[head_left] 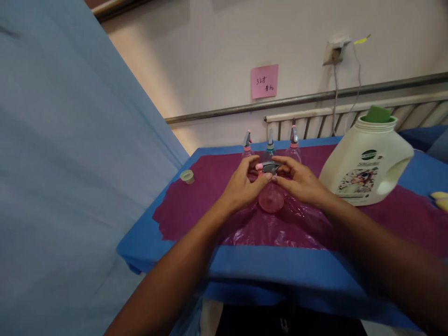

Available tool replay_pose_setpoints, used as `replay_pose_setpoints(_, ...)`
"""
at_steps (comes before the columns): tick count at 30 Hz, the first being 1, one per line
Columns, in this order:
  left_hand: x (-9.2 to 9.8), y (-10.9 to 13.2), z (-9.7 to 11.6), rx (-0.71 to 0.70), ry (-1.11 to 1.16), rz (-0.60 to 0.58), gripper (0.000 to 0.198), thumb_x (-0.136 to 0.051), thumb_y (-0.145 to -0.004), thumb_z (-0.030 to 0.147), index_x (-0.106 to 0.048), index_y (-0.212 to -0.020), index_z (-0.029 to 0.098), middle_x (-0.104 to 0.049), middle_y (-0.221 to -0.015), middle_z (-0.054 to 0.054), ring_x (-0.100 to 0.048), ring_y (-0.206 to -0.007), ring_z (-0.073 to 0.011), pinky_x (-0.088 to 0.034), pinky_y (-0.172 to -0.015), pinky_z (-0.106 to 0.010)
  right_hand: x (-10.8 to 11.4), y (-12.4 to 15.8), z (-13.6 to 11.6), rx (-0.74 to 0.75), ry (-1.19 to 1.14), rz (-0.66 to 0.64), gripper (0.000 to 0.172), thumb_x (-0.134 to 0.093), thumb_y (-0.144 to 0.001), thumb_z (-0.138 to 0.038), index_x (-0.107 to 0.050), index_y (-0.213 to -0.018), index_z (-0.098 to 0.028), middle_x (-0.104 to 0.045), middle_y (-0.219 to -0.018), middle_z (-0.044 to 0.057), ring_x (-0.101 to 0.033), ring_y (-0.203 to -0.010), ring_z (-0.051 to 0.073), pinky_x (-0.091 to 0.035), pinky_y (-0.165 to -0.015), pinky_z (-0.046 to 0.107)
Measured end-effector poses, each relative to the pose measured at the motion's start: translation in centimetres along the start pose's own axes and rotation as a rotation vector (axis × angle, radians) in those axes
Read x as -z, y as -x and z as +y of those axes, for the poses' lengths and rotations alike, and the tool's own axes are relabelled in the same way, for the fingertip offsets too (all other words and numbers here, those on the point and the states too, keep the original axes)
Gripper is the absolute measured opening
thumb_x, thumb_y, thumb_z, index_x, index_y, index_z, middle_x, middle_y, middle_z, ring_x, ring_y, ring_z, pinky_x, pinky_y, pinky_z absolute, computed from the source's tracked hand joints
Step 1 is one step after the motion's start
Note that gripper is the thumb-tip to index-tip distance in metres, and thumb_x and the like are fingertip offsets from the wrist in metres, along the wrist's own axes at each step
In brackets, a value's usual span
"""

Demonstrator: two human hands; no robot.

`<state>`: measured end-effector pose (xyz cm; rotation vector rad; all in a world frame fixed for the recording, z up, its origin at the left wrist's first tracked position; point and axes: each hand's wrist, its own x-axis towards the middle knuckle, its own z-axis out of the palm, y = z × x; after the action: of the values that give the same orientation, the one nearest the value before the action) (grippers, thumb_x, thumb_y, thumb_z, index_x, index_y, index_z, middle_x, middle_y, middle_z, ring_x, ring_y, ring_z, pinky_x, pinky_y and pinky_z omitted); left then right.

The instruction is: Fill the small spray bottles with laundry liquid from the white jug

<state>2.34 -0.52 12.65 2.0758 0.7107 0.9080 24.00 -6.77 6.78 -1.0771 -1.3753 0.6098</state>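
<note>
A small clear spray bottle point(271, 198) stands upright on the purple plastic sheet point(196, 205), its grey and pink trigger head point(269, 167) on top. My left hand point(243, 184) curls round the left side of the head, thumb pressed near the pink nozzle. From the right, my right hand point(297, 179) pinches the grey trigger head with its fingertips. Both hands are closed on the sprayer head. Behind them stand three more spray bottles point(270, 144) in a row.
A big white detergent jug point(366, 161) with a green cap stands at the right. A small pale cap point(187, 176) lies on the blue table cover point(266, 268) at the left. Blue curtain point(63, 163) fills the left; a yellow object point(441, 200) is at the right edge.
</note>
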Motion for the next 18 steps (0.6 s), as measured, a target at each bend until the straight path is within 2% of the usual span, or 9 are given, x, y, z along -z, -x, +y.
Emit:
replay_pose_setpoints(3, -0.3, 1.2, -2.2, 0.025, 0.153, -0.053, 0.071, -0.083, -0.098, 0.041, -0.055, -0.160, 0.022, -0.065, -0.162, -0.018, -0.066, -0.147, -0.0351, -0.056, -0.119, -0.050, -0.9, 0.8, 0.3, -0.021, -0.075, 0.073, 0.063, -0.089, -0.094, -0.042, -0.067, -0.152, -0.029, -0.085, -0.127, 0.009, -0.081, -0.123, 0.030, -0.064, -0.113, 0.054)
replay_pose_setpoints(6, -1.0, 1.8, -3.6, 0.055, 0.135, -0.138, 0.073, -0.088, -0.092, 0.036, -0.059, -0.158, 0.025, -0.066, -0.162, -0.016, -0.063, -0.150, -0.0383, -0.051, -0.126, -0.056, -1.4, 1.2, 0.2, -0.033, -0.117, 0.069, 0.060, -0.087, -0.098, -0.042, -0.066, -0.153, -0.032, -0.084, -0.134, 0.008, -0.079, -0.130, 0.030, -0.061, -0.119, 0.054)
replay_pose_setpoints(9, -2.0, 1.6, -3.9, 0.067, 0.067, -0.135, 0.058, -0.086, -0.094, 0.035, -0.069, -0.148, 0.024, -0.071, -0.155, -0.014, -0.068, -0.144, -0.0392, -0.052, -0.124, -0.059, -1.5, 1.3, 0.2, -0.028, -0.106, 0.047, 0.062, -0.084, -0.101, -0.041, -0.061, -0.158, -0.033, -0.083, -0.139, 0.008, -0.077, -0.136, 0.029, -0.056, -0.126, 0.056)
replay_pose_setpoints(14, -3.0, 1.2, -4.4, 0.074, 0.136, -0.090, 0.039, -0.082, -0.096, 0.034, -0.073, -0.131, 0.022, -0.080, -0.130, -0.011, -0.077, -0.121, -0.0322, -0.060, -0.109, -0.049, -1.5, 1.7, 0.4, -0.022, -0.053, 0.020, 0.063, -0.079, -0.106, -0.041, -0.055, -0.164, -0.033, -0.080, -0.145, 0.009, -0.075, -0.138, 0.028, -0.055, -0.126, 0.054)
replay_pose_setpoints(16, -3.4, 1.4, -4.8, 0.082, 0.182, -0.076, 0.037, -0.083, -0.095, 0.033, -0.071, -0.128, 0.022, -0.081, -0.124, -0.009, -0.078, -0.115, -0.0294, -0.062, -0.105, -0.046, -1.8, 2.0, 0.4, -0.020, -0.067, 0.033, 0.061, -0.079, -0.107, -0.040, -0.056, -0.163, -0.034, -0.080, -0.143, 0.009, -0.076, -0.134, 0.027, -0.057, -0.123, 0.052)
replay_pose_setpoints(18, -3.9, 1.7, -5.2, 0.097, 0.212, -0.032, 0.042, -0.082, -0.095, 0.032, -0.070, -0.134, 0.024, -0.081, -0.125, -0.008, -0.078, -0.115, -0.0284, -0.062, -0.104, -0.045, -2.4, 2.3, 0.4, -0.040, -0.106, 0.078, 0.059, -0.080, -0.106, -0.040, -0.058, -0.160, -0.035, -0.082, -0.138, 0.007, -0.078, -0.128, 0.026, -0.062, -0.116, 0.050)
